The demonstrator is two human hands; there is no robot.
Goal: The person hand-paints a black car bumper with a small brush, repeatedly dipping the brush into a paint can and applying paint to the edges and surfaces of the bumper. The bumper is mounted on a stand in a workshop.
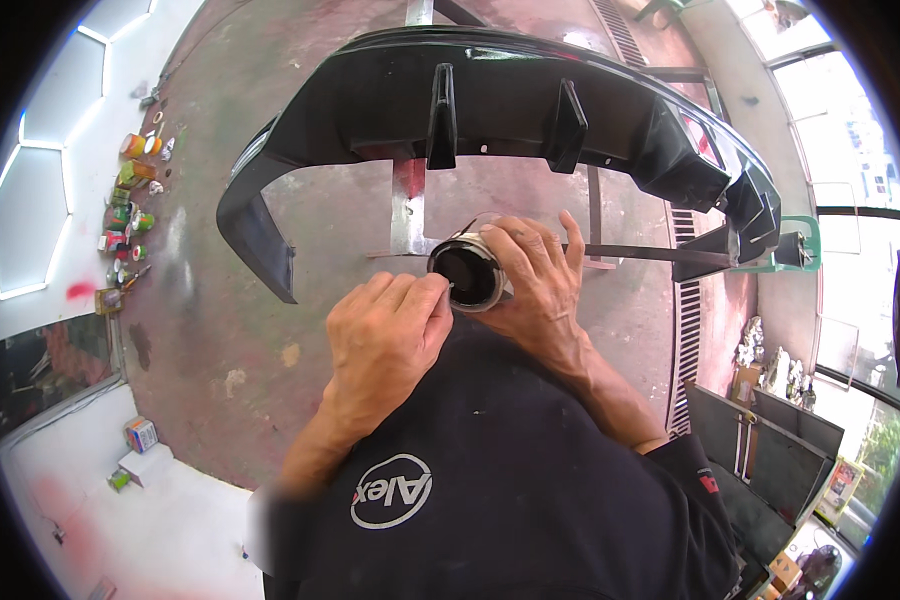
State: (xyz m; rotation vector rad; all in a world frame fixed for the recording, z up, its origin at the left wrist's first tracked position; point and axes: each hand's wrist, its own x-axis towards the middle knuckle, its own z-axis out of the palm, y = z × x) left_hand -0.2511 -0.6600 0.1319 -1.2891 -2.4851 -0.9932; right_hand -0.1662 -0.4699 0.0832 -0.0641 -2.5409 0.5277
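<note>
You're holding can (458, 244) near centre, before you, mouth facing up. R. hand (538, 285) grasping can's R. side; L. hand (390, 325) curling tight, thumb & index meeting at L. rim; can't tell if pinching sth. small. Done, per view: can's mouth lying uncovered, dark inside; black bumper (510, 112) resting, apparently, on metal stand (408, 220), just beyond can. Left, judging by hands: rim handling, prob. midway, nothing showing it finished; contents' type & fill level not showing clearly.
</note>
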